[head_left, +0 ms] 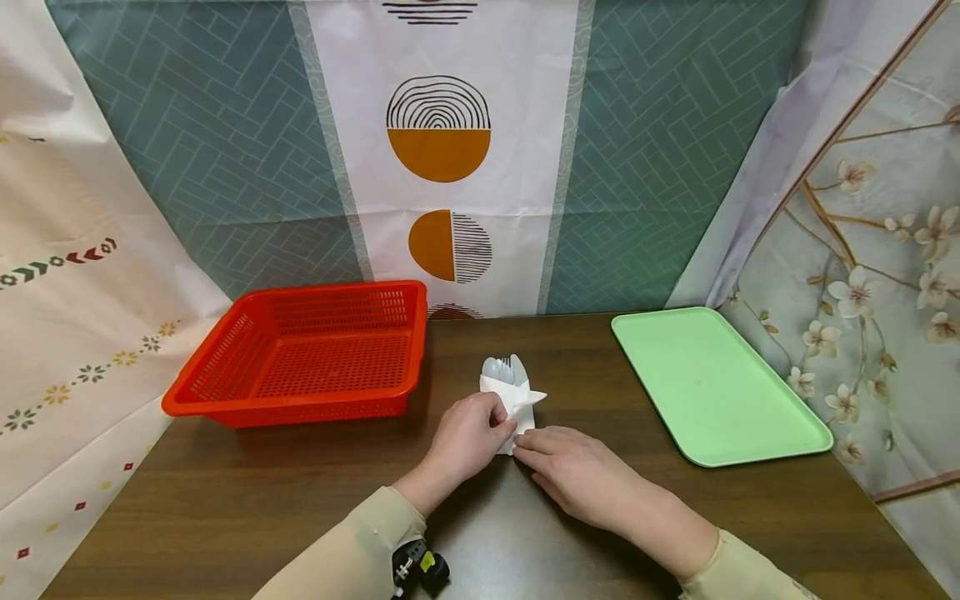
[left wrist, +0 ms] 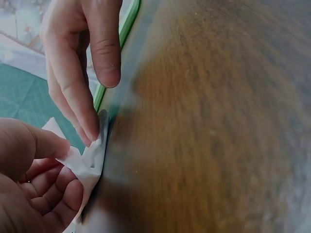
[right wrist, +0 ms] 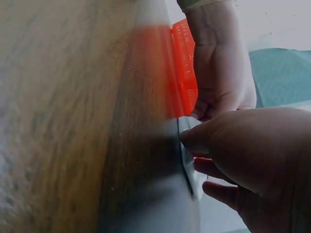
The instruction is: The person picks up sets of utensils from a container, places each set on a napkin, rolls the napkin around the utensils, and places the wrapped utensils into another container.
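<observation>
Three pale plastic utensils, a spoon point(head_left: 491, 367), a fork point(head_left: 506, 367) and a knife point(head_left: 518, 368), lie side by side with their upper ends showing. A white paper napkin point(head_left: 517, 397) is wrapped around their lower parts, and one pointed corner sticks out to the right. My left hand point(head_left: 471, 432) pinches a fold of the napkin between thumb and fingers. At the napkin's near end, my right hand point(head_left: 573, 468) touches its right edge with nearly straight fingers. In the left wrist view the right thumb stands away from the paper. The utensils' handles are hidden.
A red plastic basket point(head_left: 315, 408) with perforated walls stands on the brown wooden table point(head_left: 300, 500) at the left. On the right lies a light green tray point(head_left: 720, 383). Patterned cloth point(head_left: 637, 167) hangs behind the table and along both sides.
</observation>
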Tool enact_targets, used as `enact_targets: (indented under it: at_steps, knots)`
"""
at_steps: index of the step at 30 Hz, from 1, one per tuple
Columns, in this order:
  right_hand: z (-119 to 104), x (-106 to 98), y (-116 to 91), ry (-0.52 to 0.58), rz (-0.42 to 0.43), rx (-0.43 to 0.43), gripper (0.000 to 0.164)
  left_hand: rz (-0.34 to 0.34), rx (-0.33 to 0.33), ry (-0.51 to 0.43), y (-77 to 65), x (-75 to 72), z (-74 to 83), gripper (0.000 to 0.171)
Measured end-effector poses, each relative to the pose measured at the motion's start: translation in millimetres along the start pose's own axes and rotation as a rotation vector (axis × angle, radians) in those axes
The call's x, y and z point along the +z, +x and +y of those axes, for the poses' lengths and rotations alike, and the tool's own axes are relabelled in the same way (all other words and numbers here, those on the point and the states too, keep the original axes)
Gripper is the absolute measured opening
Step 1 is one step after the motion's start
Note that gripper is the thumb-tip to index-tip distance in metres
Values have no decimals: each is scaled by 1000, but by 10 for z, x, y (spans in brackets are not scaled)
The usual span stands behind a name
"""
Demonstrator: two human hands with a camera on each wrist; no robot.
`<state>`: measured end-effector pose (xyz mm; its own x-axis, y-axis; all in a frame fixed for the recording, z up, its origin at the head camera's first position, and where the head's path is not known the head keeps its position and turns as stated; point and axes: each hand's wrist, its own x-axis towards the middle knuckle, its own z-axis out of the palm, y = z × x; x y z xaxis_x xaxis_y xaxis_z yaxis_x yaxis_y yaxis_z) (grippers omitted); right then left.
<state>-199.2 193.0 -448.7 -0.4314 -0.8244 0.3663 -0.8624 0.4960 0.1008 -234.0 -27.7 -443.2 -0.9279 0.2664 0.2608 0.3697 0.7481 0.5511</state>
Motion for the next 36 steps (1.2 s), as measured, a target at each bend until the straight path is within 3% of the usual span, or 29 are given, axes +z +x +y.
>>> enact_targets:
  at_steps: [9, 15, 20, 28, 32, 36]
  knots:
    - [3, 5, 7, 25, -15, 0, 44, 3, 14, 49, 24, 43, 5, 29]
    - [-7, -22, -32, 62, -70, 37, 47, 9, 41, 102, 34, 71, -3, 29]
    - [15, -37, -72, 112, -99, 50, 48, -34, 64, 126, 30, 26, 19, 26]
    - [68, -87, -112, 165, -119, 40, 42, -118, 132, 87, -4, -88, 5, 9]
    - [113, -146, -131, 189, -84, 58, 35, -136, 145, 85, -22, -104, -11, 7]
    - [176, -176, -126, 160, 2, 117, 26, -132, 179, 102, -39, -103, -10, 10]
